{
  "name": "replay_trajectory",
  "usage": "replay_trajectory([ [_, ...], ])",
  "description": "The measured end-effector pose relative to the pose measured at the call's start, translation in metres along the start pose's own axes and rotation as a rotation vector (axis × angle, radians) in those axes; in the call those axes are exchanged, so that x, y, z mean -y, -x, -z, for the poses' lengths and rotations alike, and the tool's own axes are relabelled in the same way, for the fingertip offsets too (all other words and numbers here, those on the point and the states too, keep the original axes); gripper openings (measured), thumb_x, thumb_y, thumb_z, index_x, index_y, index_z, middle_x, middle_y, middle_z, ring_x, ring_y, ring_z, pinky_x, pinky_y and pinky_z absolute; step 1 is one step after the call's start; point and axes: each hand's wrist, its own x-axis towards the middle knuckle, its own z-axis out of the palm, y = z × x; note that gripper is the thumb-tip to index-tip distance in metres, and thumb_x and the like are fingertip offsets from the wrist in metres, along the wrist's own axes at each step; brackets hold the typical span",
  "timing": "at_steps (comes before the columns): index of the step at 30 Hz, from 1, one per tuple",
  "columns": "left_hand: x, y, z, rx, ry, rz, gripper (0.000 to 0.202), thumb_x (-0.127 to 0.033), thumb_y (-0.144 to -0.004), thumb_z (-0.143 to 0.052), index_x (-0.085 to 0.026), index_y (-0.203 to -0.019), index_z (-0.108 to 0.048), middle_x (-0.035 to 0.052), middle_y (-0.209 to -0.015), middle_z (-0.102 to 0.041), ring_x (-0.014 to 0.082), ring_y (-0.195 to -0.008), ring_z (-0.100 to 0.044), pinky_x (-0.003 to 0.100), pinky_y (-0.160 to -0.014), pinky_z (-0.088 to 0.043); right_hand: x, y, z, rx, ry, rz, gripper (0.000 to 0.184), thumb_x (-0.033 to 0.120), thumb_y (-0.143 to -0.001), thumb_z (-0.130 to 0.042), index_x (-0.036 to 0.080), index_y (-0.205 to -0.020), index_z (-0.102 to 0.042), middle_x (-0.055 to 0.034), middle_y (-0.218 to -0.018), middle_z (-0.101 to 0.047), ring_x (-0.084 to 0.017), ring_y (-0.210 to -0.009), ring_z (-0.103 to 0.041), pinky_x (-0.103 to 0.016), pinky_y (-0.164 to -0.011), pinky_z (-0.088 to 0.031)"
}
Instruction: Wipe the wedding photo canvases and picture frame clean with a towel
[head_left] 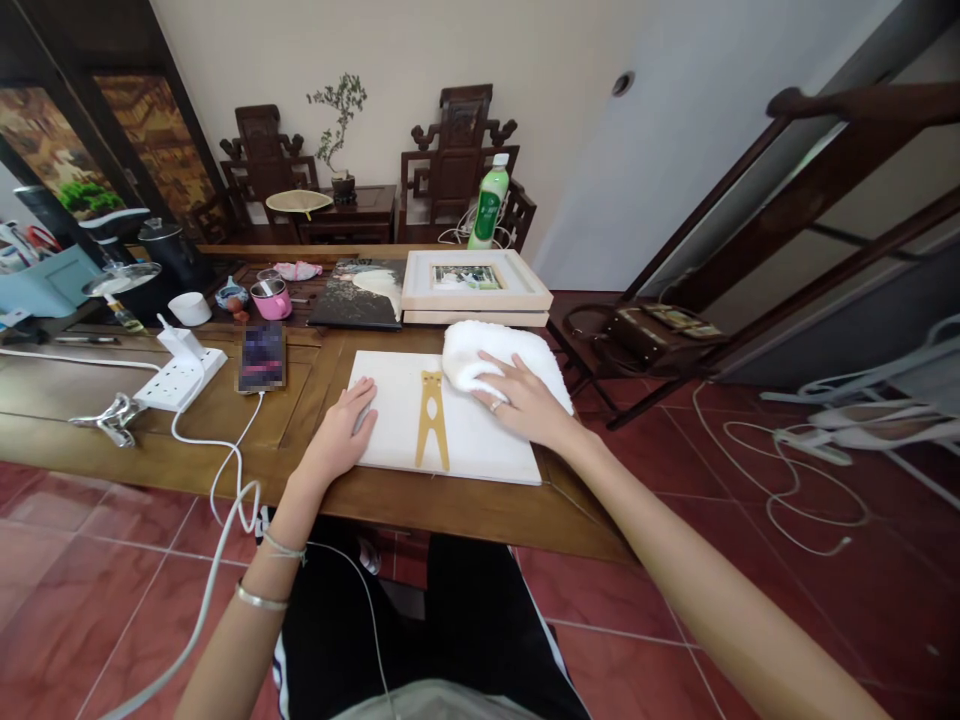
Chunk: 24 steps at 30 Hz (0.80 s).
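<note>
A flat white board [487, 450] lies on the wooden table in front of me. On it is a long yellow bear-shaped piece [431, 425] with two legs and an oval hole. My left hand [343, 432] rests along the board's left edge, fingers laid out and holding nothing. At the board's upper right, my right hand [521, 400] grips a fluffy white towel [499, 345] from above, its fingers over the folds. The towel covers the board's upper right corner and hangs past it.
Behind the board sit a white picture frame [525, 285], a dark painted panel [345, 295] and a green bottle [489, 205]. To the left are a phone [262, 355], a white power strip [176, 378], cables and a pink mug [271, 300]. A dark chair [652, 335] stands right.
</note>
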Motion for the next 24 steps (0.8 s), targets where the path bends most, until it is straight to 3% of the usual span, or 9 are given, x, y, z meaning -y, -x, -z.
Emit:
replay_trajectory([
  [3, 0.001, 0.000, -0.001, 0.000, -0.003, -0.001, 0.046, -0.029, -0.093, -0.039, -0.011, -0.132, -0.053, 0.0166, -0.144, -0.047, 0.0258, -0.138, -0.038, 0.048, -0.116, -0.026, 0.028, 0.032, 0.009, 0.038, 0.016, 0.073, 0.025, 0.025, -0.093, -0.044, 0.020, -0.099, -0.068, -0.0140, -0.131, -0.060, -0.030, -0.138, -0.035, -0.064, -0.111, -0.023],
  [8, 0.002, 0.000, -0.002, -0.005, -0.002, -0.005, 0.045, -0.029, -0.092, -0.039, -0.013, -0.133, -0.053, 0.0149, -0.143, -0.048, 0.0255, -0.138, -0.038, 0.048, -0.116, -0.026, 0.075, 0.092, 0.028, 0.093, -0.018, 0.171, 0.023, 0.012, -0.087, -0.045, 0.020, -0.088, -0.067, -0.0135, -0.142, -0.050, -0.029, -0.140, -0.031, -0.063, -0.112, -0.021],
  [12, 0.000, 0.000, -0.001, 0.004, -0.009, 0.003, 0.046, -0.029, -0.093, -0.038, -0.010, -0.132, -0.053, 0.0172, -0.144, -0.047, 0.0259, -0.139, -0.037, 0.048, -0.116, -0.026, 0.086, 0.109, 0.039, 0.166, -0.046, 0.231, 0.022, 0.011, -0.087, -0.046, 0.020, -0.082, -0.065, -0.0108, -0.143, -0.049, -0.028, -0.141, -0.029, -0.063, -0.114, -0.021],
  [17, -0.001, 0.000, 0.001, 0.004, -0.008, -0.002, 0.045, -0.029, -0.093, -0.038, -0.012, -0.132, -0.053, 0.0159, -0.144, -0.047, 0.0258, -0.139, -0.037, 0.048, -0.116, -0.026, 0.061, 0.086, 0.036, 0.172, -0.033, 0.188, 0.023, 0.019, -0.092, -0.045, 0.019, -0.090, -0.067, -0.0149, -0.147, -0.042, -0.027, -0.136, -0.039, -0.059, -0.115, -0.023],
  [24, -0.001, 0.000, 0.001, 0.002, 0.005, 0.001, 0.046, -0.030, -0.093, -0.039, -0.012, -0.132, -0.053, 0.0159, -0.144, -0.048, 0.0257, -0.138, -0.038, 0.048, -0.116, -0.026, -0.001, 0.005, 0.008, 0.070, -0.005, 0.059, 0.029, 0.029, -0.095, -0.041, 0.022, -0.108, -0.066, -0.0111, -0.131, -0.060, -0.027, -0.137, -0.038, -0.063, -0.112, -0.022],
])
